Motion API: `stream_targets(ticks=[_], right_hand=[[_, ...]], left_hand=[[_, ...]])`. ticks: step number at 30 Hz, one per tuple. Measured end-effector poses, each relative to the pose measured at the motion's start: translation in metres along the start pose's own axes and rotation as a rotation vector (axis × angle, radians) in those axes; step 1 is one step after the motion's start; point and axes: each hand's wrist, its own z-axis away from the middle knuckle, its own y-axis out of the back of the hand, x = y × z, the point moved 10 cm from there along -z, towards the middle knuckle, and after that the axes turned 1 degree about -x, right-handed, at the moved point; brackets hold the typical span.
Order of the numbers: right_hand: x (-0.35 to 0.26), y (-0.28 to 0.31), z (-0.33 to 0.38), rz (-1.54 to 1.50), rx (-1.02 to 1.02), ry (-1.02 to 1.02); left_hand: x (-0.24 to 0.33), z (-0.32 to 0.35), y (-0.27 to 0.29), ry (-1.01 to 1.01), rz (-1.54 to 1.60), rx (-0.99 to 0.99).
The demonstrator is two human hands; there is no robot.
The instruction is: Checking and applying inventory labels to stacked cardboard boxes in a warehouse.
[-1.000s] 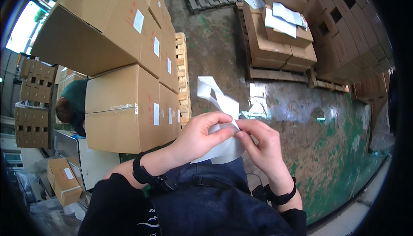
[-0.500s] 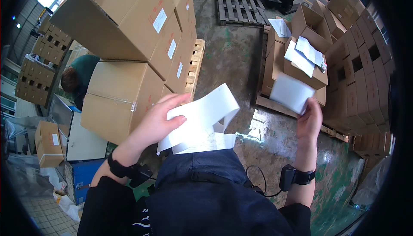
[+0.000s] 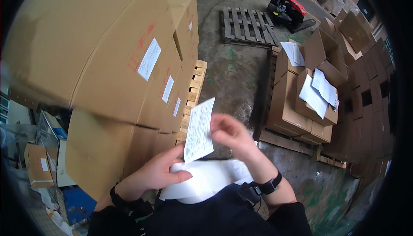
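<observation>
My left hand (image 3: 165, 170) is closed on a strip of white label sheets (image 3: 211, 180), its thumb lying over the sheet. The strip curves across in front of my body and runs under my right wrist. Just above it stands a printed label (image 3: 199, 130), tilted upright, its left edge by my left fingertips. My right hand (image 3: 232, 135) has its fingers curled at the label's right edge, gripping it. Close by on the left are big cardboard boxes (image 3: 107, 59), stacked; several bear a white label (image 3: 149, 59) on the side.
The stack stands on a wooden pallet (image 3: 195, 85). On the right, cartons (image 3: 287, 102) with loose papers (image 3: 318, 92) on top sit on another pallet (image 3: 286, 143). Farther off are a grey pallet (image 3: 247, 25) and a red pallet truck (image 3: 290, 10).
My right hand has brought the label in from the right to beside my left hand, and its printed side now shows. The box stack looms nearer on the left.
</observation>
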Motion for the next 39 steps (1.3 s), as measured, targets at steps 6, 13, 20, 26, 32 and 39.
stream_targets(ticks=[6, 13, 20, 26, 32, 39], right_hand=[[0.049, 0.048, -0.093, -0.207, 0.075, -0.066], [0.107, 0.23, -0.162, -0.256, 0.474, -0.065], [0.329, 0.334, -0.21, -0.17, 0.535, -0.45], [0.518, 0.336, -0.222, -0.073, 0.407, -0.672], [0.667, 0.314, -0.249, -0.164, 0.416, -0.772], [0.747, 0.3, -0.29, -0.328, 0.433, -0.735]], left_hand=[[-0.004, -0.028, 0.075, 0.155, -0.101, 0.138], [-0.07, 0.102, 0.125, 0.802, -0.141, 0.436], [-0.17, 0.204, 0.112, 1.265, 0.319, 0.686], [-0.243, 0.171, 0.144, 1.45, 0.337, 0.662], [-0.32, 0.164, 0.175, 1.582, 0.343, 0.642], [-0.374, 0.164, 0.192, 1.67, 0.331, 0.601]])
